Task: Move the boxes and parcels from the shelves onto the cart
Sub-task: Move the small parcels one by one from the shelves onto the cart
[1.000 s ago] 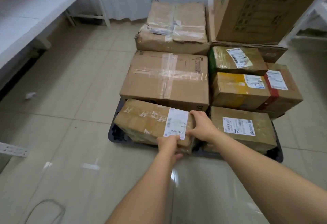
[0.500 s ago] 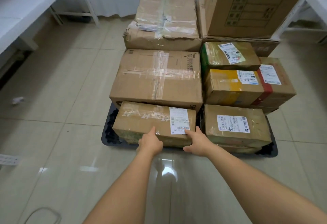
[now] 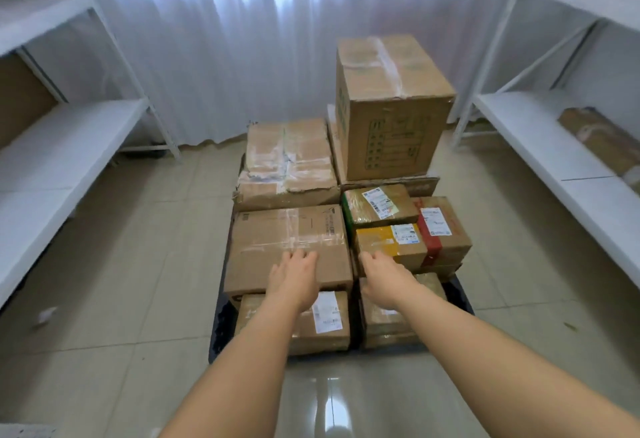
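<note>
Above carted boxes (image 3: 289,257), left hand (image 3: 294,278), right hand (image 3: 384,276), fingers loose, gripping nothing

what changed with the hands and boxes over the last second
Both hands let go of the front-left labelled parcel and moved up and forward: the left hand now rests on the large taped box, and the right hand reaches beside the yellow parcel. The boxes on the cart stayed as stacked.

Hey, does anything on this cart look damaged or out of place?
Yes. The far-left box on the cart looks battered: its top is crumpled, its front flap edge torn, and its tape wrinkled. The tall box at the back sits turned askew. The rest looks square.
</note>
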